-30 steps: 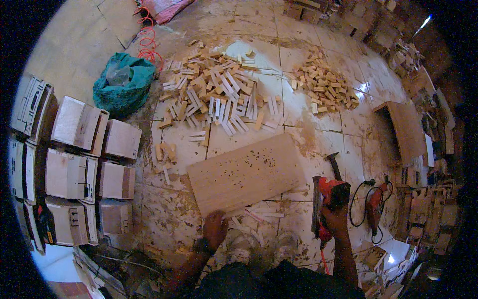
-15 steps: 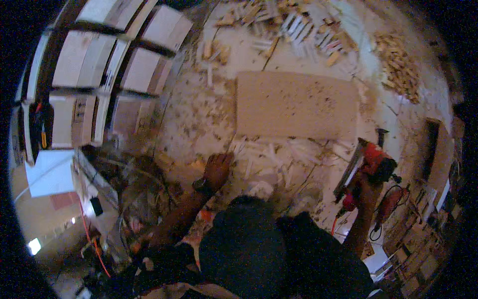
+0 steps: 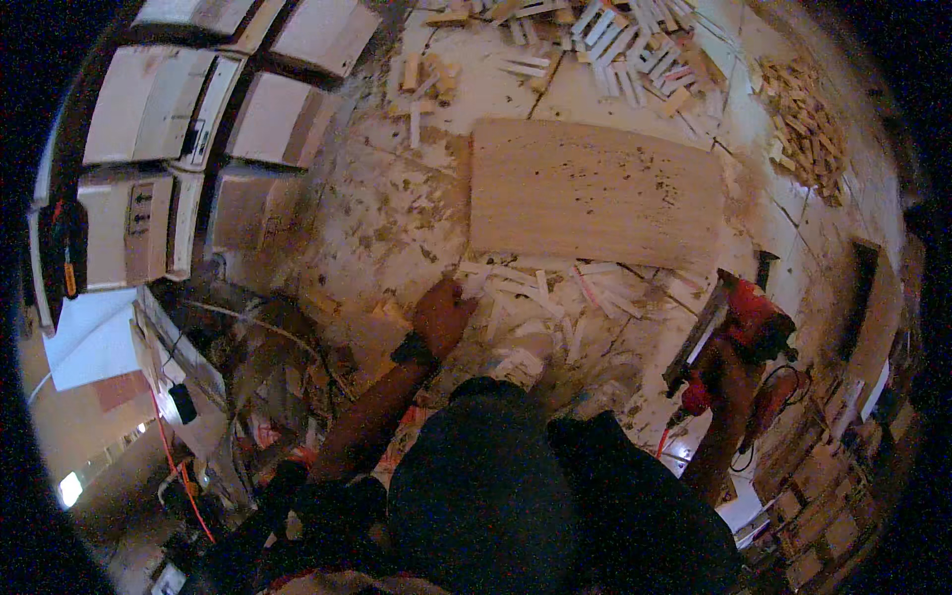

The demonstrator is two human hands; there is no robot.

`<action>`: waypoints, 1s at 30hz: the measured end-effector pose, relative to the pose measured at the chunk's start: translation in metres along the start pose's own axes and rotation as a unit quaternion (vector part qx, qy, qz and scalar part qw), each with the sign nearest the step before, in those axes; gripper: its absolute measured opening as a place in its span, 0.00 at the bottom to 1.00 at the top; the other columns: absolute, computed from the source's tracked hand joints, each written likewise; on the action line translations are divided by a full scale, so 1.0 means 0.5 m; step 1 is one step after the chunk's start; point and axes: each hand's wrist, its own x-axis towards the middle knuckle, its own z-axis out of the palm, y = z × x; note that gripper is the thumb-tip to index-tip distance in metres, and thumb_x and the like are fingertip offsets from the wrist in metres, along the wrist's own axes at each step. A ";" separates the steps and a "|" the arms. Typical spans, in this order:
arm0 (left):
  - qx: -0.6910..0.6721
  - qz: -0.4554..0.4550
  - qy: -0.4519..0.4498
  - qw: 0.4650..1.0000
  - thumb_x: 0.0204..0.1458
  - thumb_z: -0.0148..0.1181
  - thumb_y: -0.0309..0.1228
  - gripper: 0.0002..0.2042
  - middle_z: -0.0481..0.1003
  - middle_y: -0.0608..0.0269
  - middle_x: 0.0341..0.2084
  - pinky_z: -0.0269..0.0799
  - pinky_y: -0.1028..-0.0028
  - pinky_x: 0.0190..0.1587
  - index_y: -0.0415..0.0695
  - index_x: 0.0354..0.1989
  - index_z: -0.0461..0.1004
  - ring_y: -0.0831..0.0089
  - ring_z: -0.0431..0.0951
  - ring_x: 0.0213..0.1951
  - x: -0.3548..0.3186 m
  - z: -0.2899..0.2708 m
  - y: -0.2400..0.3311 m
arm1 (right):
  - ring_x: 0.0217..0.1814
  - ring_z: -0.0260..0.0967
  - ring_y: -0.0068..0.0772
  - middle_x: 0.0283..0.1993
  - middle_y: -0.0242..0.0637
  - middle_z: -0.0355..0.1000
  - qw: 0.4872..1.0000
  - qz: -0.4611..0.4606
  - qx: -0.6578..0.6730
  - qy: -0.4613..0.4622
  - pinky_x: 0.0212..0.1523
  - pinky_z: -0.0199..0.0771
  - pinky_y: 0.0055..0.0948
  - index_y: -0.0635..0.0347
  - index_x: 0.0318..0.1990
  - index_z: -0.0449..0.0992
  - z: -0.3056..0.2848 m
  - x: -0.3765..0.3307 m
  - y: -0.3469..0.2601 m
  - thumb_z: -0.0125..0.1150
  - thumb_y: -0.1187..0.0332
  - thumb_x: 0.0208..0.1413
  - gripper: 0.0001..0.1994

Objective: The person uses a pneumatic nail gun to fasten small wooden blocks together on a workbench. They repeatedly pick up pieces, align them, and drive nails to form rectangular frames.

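My left hand (image 3: 440, 311) rests on the floor among thin white wood strips (image 3: 555, 297), fingers closed on or touching one strip near its left end. My right hand (image 3: 734, 349) grips a red handheld power saw (image 3: 742, 319) at the right, set down on the floor. A large flat plywood board (image 3: 595, 193) lies just beyond the strips, between both hands. My dark-clothed knees fill the lower middle of the picture.
Piles of short wood offcuts (image 3: 635, 40) and small blocks (image 3: 805, 124) lie beyond the board. Stacked white panel boxes (image 3: 198, 129) line the left. Cables and clutter (image 3: 248, 397) sit at lower left, and another red tool (image 3: 769, 407) lies at right.
The view has tilted further down and toward the left; my left hand has stayed among the white strips and my right hand has kept its hold on the red saw.
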 end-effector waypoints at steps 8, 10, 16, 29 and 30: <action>0.027 0.009 -0.053 0.998 0.45 0.62 0.41 0.16 0.76 0.52 0.27 0.71 0.60 0.36 0.41 0.35 0.70 0.55 0.76 0.32 0.006 -0.006 -0.008 | 0.25 0.67 0.25 0.30 0.32 0.70 0.985 -0.084 -0.135 0.061 0.26 0.69 0.24 0.61 0.40 0.71 -0.029 0.028 0.040 0.64 0.72 0.44 0.14; -0.005 -0.061 -0.074 0.995 0.48 0.60 0.40 0.15 0.76 0.51 0.29 0.71 0.60 0.38 0.41 0.37 0.72 0.54 0.77 0.34 -0.010 0.002 -0.019 | 0.25 0.67 0.25 0.30 0.32 0.70 0.990 -0.068 -0.115 0.052 0.26 0.69 0.24 0.61 0.40 0.71 -0.033 0.025 0.037 0.64 0.72 0.44 0.14; -0.219 -0.044 -0.017 0.975 0.52 0.56 0.34 0.11 0.77 0.53 0.30 0.73 0.66 0.33 0.40 0.40 0.73 0.67 0.78 0.29 -0.024 -0.020 -0.023 | 0.25 0.67 0.25 0.29 0.32 0.70 0.993 -0.057 -0.105 0.025 0.26 0.69 0.24 0.61 0.40 0.71 -0.006 0.016 0.016 0.64 0.72 0.44 0.15; 0.173 0.222 0.082 0.956 0.47 0.53 0.29 0.15 0.70 0.40 0.42 0.68 0.56 0.46 0.35 0.42 0.69 0.47 0.72 0.42 0.009 -0.056 -0.077 | 0.25 0.67 0.25 0.28 0.33 0.69 0.993 -0.049 -0.101 0.046 0.26 0.69 0.24 0.62 0.41 0.70 -0.040 -0.003 0.005 0.64 0.73 0.44 0.15; 0.211 0.276 0.099 0.932 0.48 0.52 0.30 0.15 0.70 0.40 0.41 0.68 0.55 0.45 0.35 0.42 0.69 0.47 0.72 0.41 0.005 -0.090 -0.125 | 0.25 0.67 0.25 0.28 0.33 0.69 0.993 -0.048 -0.102 0.045 0.26 0.69 0.24 0.62 0.41 0.70 -0.041 -0.002 0.008 0.64 0.73 0.44 0.15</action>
